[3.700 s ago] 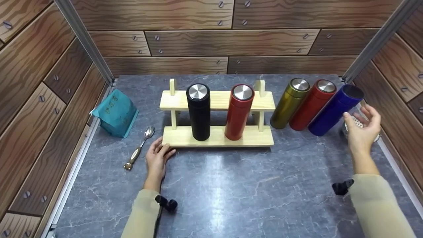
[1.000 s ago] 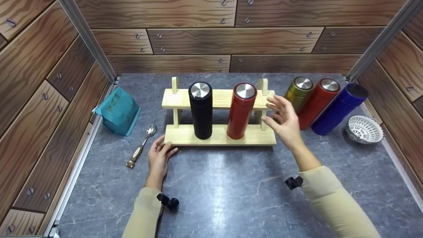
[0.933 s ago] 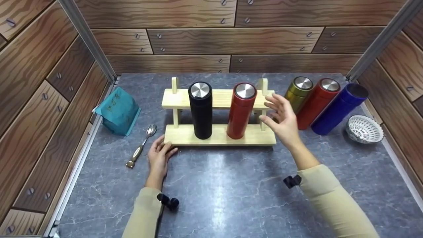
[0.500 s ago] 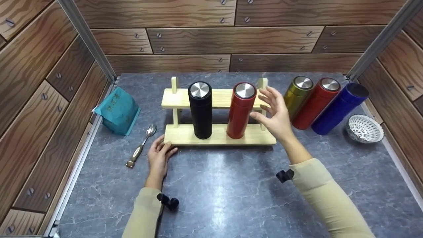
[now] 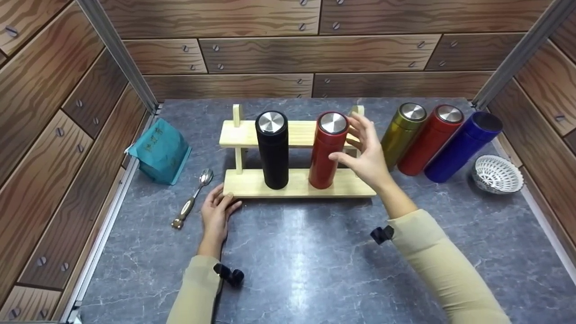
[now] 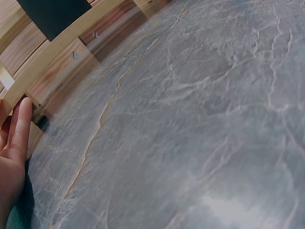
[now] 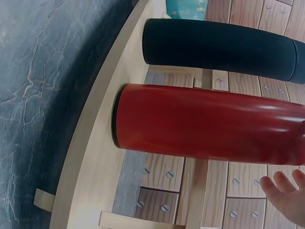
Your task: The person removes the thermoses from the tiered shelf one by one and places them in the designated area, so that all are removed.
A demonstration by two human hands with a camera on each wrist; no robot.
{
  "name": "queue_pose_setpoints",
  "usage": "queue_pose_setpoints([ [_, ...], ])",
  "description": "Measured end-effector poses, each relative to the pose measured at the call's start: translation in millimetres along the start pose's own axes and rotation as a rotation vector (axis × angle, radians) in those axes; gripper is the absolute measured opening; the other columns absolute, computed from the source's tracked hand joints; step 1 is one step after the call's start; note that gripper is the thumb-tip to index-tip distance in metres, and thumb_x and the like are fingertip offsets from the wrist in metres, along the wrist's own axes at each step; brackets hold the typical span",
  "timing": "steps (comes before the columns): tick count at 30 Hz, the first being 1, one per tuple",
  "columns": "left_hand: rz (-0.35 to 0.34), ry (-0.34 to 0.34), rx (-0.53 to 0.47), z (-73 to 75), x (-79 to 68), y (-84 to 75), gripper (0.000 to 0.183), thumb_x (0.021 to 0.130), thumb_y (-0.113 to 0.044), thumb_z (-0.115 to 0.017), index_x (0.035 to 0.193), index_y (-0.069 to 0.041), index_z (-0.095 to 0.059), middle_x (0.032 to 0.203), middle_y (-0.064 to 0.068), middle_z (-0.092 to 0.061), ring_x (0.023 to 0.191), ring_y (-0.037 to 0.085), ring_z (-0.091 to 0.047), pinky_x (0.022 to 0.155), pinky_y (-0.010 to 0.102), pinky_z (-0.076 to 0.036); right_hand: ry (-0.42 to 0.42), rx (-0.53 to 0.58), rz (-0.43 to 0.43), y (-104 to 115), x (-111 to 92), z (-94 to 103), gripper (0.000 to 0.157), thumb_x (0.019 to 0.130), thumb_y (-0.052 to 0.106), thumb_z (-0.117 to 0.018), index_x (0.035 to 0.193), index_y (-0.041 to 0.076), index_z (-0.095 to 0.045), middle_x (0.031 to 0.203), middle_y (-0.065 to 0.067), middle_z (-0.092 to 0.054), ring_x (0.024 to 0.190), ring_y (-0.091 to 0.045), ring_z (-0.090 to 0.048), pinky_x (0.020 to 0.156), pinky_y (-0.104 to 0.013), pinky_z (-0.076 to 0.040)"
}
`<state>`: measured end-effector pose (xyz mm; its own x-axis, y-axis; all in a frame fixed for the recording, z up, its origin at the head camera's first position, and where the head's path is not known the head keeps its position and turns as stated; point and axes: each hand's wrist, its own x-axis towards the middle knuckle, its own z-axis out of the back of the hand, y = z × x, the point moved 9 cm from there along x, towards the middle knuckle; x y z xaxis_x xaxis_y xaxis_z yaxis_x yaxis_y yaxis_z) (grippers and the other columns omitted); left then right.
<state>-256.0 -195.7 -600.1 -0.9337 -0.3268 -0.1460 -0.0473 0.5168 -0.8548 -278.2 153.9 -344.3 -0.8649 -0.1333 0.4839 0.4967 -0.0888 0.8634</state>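
A two-tier wooden rack (image 5: 299, 183) stands mid-table, with a black thermos (image 5: 273, 153) and a red thermos (image 5: 325, 155) upright on its lower board. My left hand (image 5: 215, 215) grips the rack's front left corner, thumb at the top edge and fingers beneath. In the left wrist view its fingers (image 6: 18, 131) reach under the board. My right hand (image 5: 366, 155) is spread beside the red thermos, its thumb overlapping the bottle's right side in the head view. The right wrist view shows a gap between the fingertips (image 7: 281, 183) and the red thermos.
Right of the rack are a gold thermos (image 5: 402, 132), another red thermos (image 5: 432, 139) and a blue thermos (image 5: 463, 146). A white woven basket (image 5: 497, 174) sits at the far right. Left are a teal pouch (image 5: 159, 150) and a spoon (image 5: 191, 200). Walls edge the table.
My right hand has left the basket and moved left past the gold thermos to the red thermos on the rack. My left hand has stayed at the rack's corner.
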Motion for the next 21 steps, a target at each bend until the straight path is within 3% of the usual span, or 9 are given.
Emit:
queue_pose_setpoints([
  [8, -0.005, -0.006, -0.002, -0.2, 0.4, -0.3, 0.044, 0.084, 0.007, -0.062, 0.126, 0.001, -0.049, 0.108, 0.016, -0.052, 0.08, 0.02, -0.062, 0.071, 0.04, -0.06, 0.024, 0.02, -0.044, -4.2, -0.4, -10.1, 0.09, 0.066, -0.009, -0.079, 0.139, -0.004, -0.027, 0.129, -0.018, -0.047, 0.113, -0.027, -0.048, 0.095, -0.049, -0.045],
  [21, 0.004, -0.01, -0.007, -0.1, -0.3, -1.0, 0.046, 0.085, 0.007, -0.062, 0.128, 0.001, -0.048, 0.112, 0.017, -0.05, 0.082, 0.02, -0.061, 0.071, 0.04, -0.06, -0.061, -0.037, -0.057, -8.4, 1.8, -11.1, 0.082, 0.069, -0.003, -0.08, 0.137, -0.001, -0.034, 0.126, -0.016, -0.047, 0.107, -0.024, -0.052, 0.092, -0.043, -0.047],
])
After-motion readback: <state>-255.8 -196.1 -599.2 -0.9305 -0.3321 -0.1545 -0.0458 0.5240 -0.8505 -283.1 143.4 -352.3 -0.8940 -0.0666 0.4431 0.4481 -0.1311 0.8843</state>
